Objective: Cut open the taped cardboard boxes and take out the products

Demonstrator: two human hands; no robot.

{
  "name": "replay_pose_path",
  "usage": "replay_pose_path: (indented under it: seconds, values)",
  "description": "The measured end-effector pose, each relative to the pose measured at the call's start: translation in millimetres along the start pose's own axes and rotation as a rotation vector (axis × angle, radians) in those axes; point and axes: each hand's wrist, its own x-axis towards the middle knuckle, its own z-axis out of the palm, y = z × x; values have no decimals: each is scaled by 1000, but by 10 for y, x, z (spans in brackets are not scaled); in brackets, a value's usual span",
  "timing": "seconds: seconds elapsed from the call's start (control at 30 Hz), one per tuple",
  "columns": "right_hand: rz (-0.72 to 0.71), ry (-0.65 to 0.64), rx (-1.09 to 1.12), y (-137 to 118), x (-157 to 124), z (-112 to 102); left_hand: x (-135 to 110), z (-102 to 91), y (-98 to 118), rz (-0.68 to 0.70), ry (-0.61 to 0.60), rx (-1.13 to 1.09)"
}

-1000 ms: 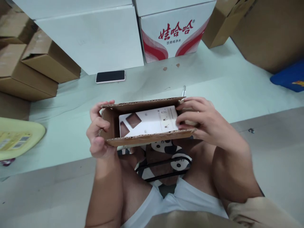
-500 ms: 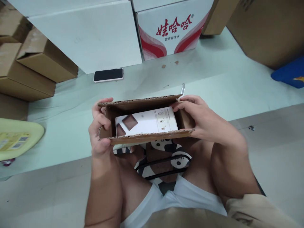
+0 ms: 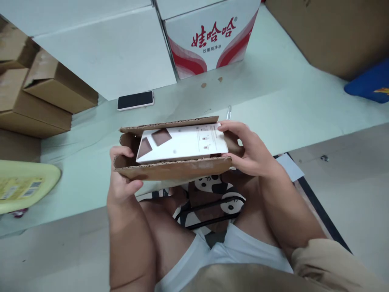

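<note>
An open brown cardboard box (image 3: 176, 169) is held over the near edge of the table. Inside lies a white printed box (image 3: 185, 142) with brown squares on its face, its right end raised towards the cardboard rim. My left hand (image 3: 123, 178) is closed around the left end of the cardboard box, thumb on the near wall and fingers over the end. At the other end, my right hand (image 3: 251, 146) grips the white box between fingers at its far edge and the thumb near its close corner. My right palm hides part of the cardboard box's right end.
A phone (image 3: 135, 100) lies on the pale green table cover (image 3: 291, 89), with a small clear strip (image 3: 229, 112) behind my right hand. White cartons (image 3: 209, 48) stand at the back. Brown boxes (image 3: 60, 85) and a yellow-green bottle (image 3: 27, 184) are left; a blue object (image 3: 369, 83) is right.
My right hand has shifted from the cardboard box's right end onto the white box. The white box's right end has risen. My left hand still holds the cardboard box.
</note>
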Motion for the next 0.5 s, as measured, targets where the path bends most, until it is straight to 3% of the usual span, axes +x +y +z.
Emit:
replay_pose_path:
  seconds: [0.13,0.23,0.37,0.43,0.5]
  values:
    - [-4,203,169,78,-38,43,21,35,38,70,-103,-1]
    - [1,499,265,115,13,69,43,75,39,175,-85,60]
    - [48,988,449,98,126,5,52,45,-4,251,33,99]
    - [85,1091,564,68,154,-56,55,-7,-16,287,136,166]
    - [178,1087,644,52,149,-110,62,-64,-15,318,270,235]
